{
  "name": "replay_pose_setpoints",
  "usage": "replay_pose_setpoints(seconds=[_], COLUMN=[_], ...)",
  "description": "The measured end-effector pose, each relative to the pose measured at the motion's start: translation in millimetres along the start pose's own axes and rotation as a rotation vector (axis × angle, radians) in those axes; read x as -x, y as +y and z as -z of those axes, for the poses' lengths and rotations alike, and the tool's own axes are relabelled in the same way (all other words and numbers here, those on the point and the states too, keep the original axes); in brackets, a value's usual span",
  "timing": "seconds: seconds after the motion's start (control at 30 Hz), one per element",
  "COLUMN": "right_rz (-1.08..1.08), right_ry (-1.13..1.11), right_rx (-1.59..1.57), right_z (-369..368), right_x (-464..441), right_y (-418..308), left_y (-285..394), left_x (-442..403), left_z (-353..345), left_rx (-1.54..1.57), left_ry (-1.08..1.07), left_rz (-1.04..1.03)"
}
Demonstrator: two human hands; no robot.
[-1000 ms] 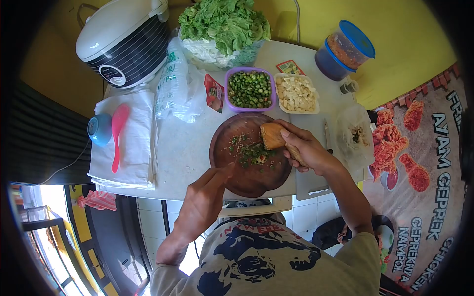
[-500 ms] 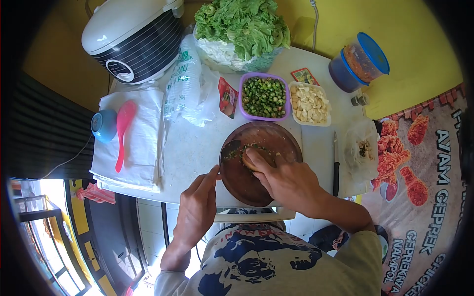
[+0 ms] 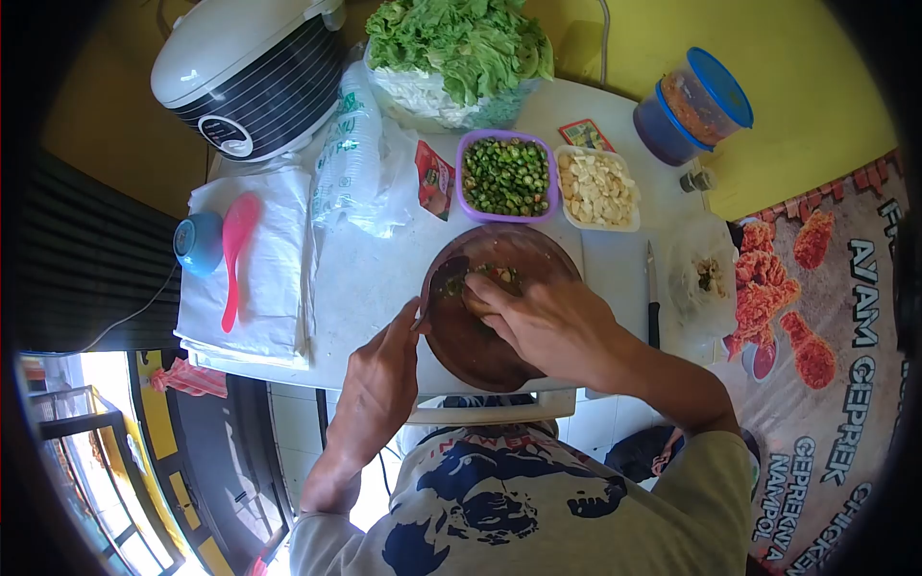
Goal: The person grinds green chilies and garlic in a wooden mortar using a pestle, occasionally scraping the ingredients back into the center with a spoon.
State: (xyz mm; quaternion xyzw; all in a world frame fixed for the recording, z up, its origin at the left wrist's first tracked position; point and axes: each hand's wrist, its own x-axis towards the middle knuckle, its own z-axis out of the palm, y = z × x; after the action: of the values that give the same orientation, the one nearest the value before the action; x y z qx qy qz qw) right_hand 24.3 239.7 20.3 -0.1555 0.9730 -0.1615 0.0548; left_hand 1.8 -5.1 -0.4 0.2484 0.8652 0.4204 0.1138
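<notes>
A round brown wooden mortar (image 3: 480,350) rests near the table's front edge with chopped green and red bits inside. My right hand (image 3: 543,322) is closed round a wooden pestle (image 3: 473,300) in the middle of the mortar; the hand covers most of it. At the mortar's left rim my left hand (image 3: 382,370) pinches the handle of a metal spoon (image 3: 445,278), whose dark bowl lies inside the mortar. Just behind stand a purple tub of cut green chilies (image 3: 506,177) and a white tray of peeled cloves (image 3: 597,190).
A knife (image 3: 653,298) and a clear container (image 3: 701,278) lie at right. Stacked blue-lidded tubs (image 3: 687,110) stand behind them. Lettuce (image 3: 461,48), a rice cooker (image 3: 250,82) and plastic cups (image 3: 351,144) are at the back. A pink spoon (image 3: 235,254) rests on white sheets at left.
The pestle, held up over the mortar's right side a second ago, is now down inside it. The spoon's bowl has moved from the middle to the left side.
</notes>
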Motion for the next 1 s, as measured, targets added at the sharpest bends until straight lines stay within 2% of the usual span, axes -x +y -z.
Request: replay_pose_setpoints(seconds=[0.03, 0.1, 0.13, 0.17, 0.23, 0.27, 0.33, 0.5, 0.6, 0.7, 0.73, 0.77, 0.9, 1.0], right_rz=[-0.021, -0.212, 0.131, 0.137, -0.272, -0.269, -0.565, -0.641, -0.634, -0.686, -0.700, -0.700, -0.745, -0.728], right_ry=[0.004, -0.242, 0.232, 0.233, 0.032, 0.027, 0.016, 0.034, 0.089, 0.140, 0.163, 0.160, 0.118, 0.103], right_rx=[-0.009, -0.209, -0.247, -0.236, -0.792, -0.790, -1.009, -1.021, -1.224, -1.277, -1.267, -1.267, -1.161, -1.276], right_z=[3, 19, -30, -23, -7, -1, 3, -22, -26, -17, -16, -18, -26, -30], right_x=[1, -6, 6, 20, 48, 59, 78, 75, 64, 87, 94, 97, 91, 70], right_y=[1, 7, 41, 44, 39, 38, 33, 13, 5, 3, 2, 0, -8, -16], left_y=[0, 0, 0, 0, 1, 1, 1, 14, 20, 23, 23, 22, 13, 21], left_x=[-3, -6, -5, -5, -6, -6, -6, -8, -3, 3, 6, 8, 15, 14], left_z=[-1, -2, -2, -2, -3, -3, -9, -27, -25, -11, -6, -3, -12, -24], left_rx=[-0.012, -0.025, -0.022, -0.017, -0.014, -0.016, -0.012, 0.069, 0.061, 0.065, 0.022, -0.023, 0.007, 0.026], left_ry=[0.005, 0.029, 0.056, 0.091, 0.097, 0.100, 0.086, -0.001, -0.039, 0.047, 0.051, 0.052, 0.045, -0.007], left_rz=[-0.060, -0.141, -0.118, -0.092, -0.074, -0.056, -0.074, -0.154, -0.154, -0.137, -0.077, -0.019, -0.057, -0.057])
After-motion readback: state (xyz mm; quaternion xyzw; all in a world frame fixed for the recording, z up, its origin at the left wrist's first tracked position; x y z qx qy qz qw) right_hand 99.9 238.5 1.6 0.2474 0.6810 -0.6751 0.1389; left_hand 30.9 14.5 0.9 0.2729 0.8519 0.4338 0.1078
